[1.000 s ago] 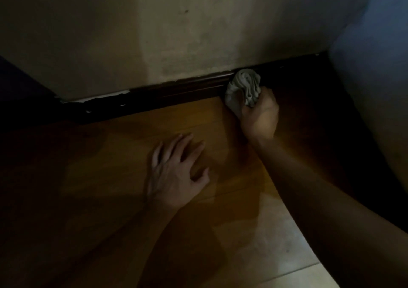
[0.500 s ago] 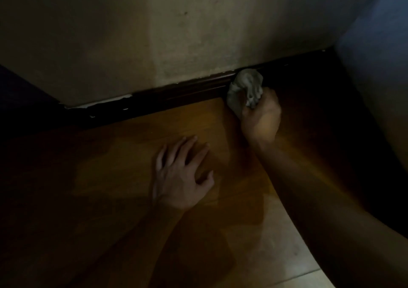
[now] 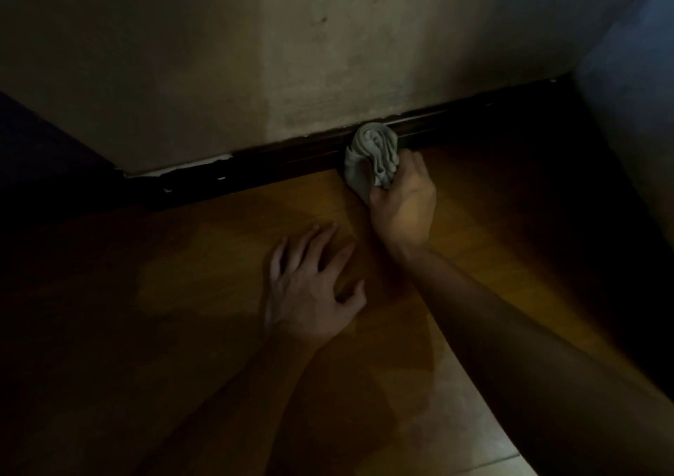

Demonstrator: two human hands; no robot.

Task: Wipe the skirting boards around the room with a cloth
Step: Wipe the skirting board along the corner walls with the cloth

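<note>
A person's right hand (image 3: 403, 202) grips a crumpled grey cloth (image 3: 372, 154) and presses it against the dark wooden skirting board (image 3: 277, 156) at the foot of the pale plaster wall (image 3: 328, 55). The board's long axis slants from lower left to upper right. The left hand (image 3: 310, 293) lies flat with fingers spread on the brown wooden floor (image 3: 219, 256) in front of the board, holding nothing. The right hand is nearer the board, so the next stroke likely runs along that slanting line.

Very dim, soft focus; corners black, centre warmly lit.
</note>
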